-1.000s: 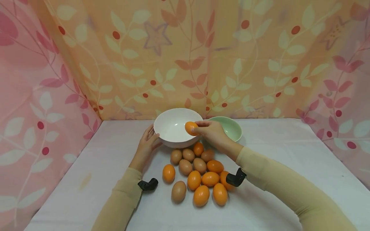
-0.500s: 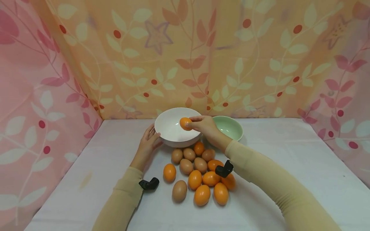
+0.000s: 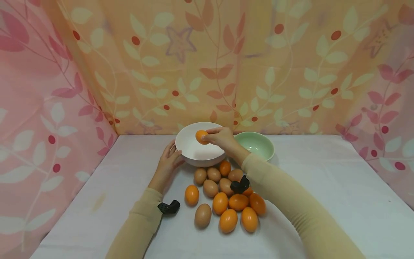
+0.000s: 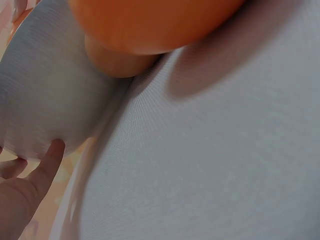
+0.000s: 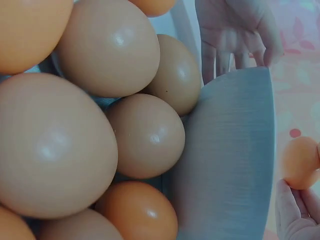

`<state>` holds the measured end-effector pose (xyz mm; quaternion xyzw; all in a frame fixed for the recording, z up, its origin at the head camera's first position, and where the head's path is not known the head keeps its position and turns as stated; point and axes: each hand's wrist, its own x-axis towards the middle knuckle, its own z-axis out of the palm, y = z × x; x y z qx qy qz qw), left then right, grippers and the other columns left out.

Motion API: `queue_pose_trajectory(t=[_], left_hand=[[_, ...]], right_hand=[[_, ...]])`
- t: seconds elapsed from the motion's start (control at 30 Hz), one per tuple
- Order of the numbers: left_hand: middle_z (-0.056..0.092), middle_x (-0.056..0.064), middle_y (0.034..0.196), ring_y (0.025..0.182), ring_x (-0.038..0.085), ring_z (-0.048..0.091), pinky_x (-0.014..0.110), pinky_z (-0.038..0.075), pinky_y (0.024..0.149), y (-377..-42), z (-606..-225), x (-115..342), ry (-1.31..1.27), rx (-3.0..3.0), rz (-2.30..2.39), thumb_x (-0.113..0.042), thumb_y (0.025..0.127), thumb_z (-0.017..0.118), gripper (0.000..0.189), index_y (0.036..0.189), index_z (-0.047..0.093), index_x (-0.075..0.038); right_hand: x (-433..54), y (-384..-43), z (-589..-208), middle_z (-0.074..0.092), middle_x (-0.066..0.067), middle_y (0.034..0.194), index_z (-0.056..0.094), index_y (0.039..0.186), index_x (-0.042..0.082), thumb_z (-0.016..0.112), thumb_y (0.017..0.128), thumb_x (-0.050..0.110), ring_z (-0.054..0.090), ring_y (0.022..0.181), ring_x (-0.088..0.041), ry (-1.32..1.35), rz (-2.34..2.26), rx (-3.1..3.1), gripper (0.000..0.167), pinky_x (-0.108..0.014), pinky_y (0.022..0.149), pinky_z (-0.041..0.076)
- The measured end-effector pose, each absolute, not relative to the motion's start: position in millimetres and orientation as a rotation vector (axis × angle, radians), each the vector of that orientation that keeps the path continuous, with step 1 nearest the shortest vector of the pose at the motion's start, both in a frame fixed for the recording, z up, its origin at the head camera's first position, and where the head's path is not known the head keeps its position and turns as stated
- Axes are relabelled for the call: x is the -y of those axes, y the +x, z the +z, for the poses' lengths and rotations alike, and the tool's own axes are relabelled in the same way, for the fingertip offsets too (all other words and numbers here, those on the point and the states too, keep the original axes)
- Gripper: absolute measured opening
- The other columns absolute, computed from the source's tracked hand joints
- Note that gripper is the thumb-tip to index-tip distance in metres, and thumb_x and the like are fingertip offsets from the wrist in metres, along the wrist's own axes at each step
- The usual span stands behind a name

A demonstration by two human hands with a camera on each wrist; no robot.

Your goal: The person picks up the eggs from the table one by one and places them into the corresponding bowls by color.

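Over the white bowl [image 3: 203,162], my right hand [image 3: 223,139] pinches an orange egg [image 3: 200,138] between thumb and fingers. In the right wrist view, the held egg [image 5: 300,162] stands beyond the rim, gripped by the fingertips. My left hand [image 3: 168,162] rests on the bowl's left side; its straight fingers and thumb press the outer wall near the rim. The left wrist view has a fingertip [image 4: 58,145] against the wall. No other egg shows in the visible inside of the bowl. In front lie several brown eggs [image 3: 210,188] and several orange eggs [image 3: 228,221].
A green bowl [image 3: 258,142] stands right of the white bowl, partly behind the right hand. The white-covered table [image 3: 323,180] meets patterned cloth [image 3: 210,72] at the back and sides. Black wrist mounts [image 3: 169,207] stick out from both sleeves, the right one overlapping some eggs.
My right hand has carried the orange egg leftward, from near the bowl's right rim to over its middle. The left hand stays at the bowl; the view shifts slightly.
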<state>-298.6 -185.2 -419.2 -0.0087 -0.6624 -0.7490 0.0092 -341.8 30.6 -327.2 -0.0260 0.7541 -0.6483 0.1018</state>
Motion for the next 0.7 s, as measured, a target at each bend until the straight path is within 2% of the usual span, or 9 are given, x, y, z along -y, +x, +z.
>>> queue_pose_trajectory(t=[0.23,0.57,0.7], left_hand=[[0.016,0.006,0.168,0.151,0.023,0.028,0.056,0.040,0.113,-301.3,-418.1,185.4,-0.039,2.059,-2.339,-0.014,0.104,0.049,0.063,0.159,0.019,-0.016],[0.014,0.008,0.168,0.152,0.024,0.025,0.057,0.039,0.114,-301.7,-421.3,184.4,-0.049,2.056,-2.348,-0.012,0.103,0.048,0.063,0.159,0.019,-0.014],[0.015,0.006,0.168,0.150,0.023,0.029,0.054,0.041,0.113,-299.3,-420.5,185.6,-0.035,2.064,-2.342,-0.014,0.104,0.048,0.062,0.159,0.019,-0.017]], right_hand=[[-20.5,-348.0,-331.4,0.064,-0.017,0.131,0.068,0.122,-0.003,0.078,0.083,0.009,0.065,0.115,-0.024,-0.050,-1.879,-2.245,0.041,-0.034,0.100,0.055],[-15.8,-354.6,-347.6,0.067,-0.017,0.125,0.069,0.119,-0.003,0.079,0.083,0.011,0.066,0.109,-0.022,-0.052,-1.785,-2.314,0.040,-0.034,0.097,0.056],[-12.9,-355.0,-350.8,0.068,-0.015,0.124,0.070,0.118,-0.002,0.080,0.082,0.013,0.065,0.108,-0.022,-0.052,-1.716,-2.374,0.040,-0.032,0.095,0.057]])
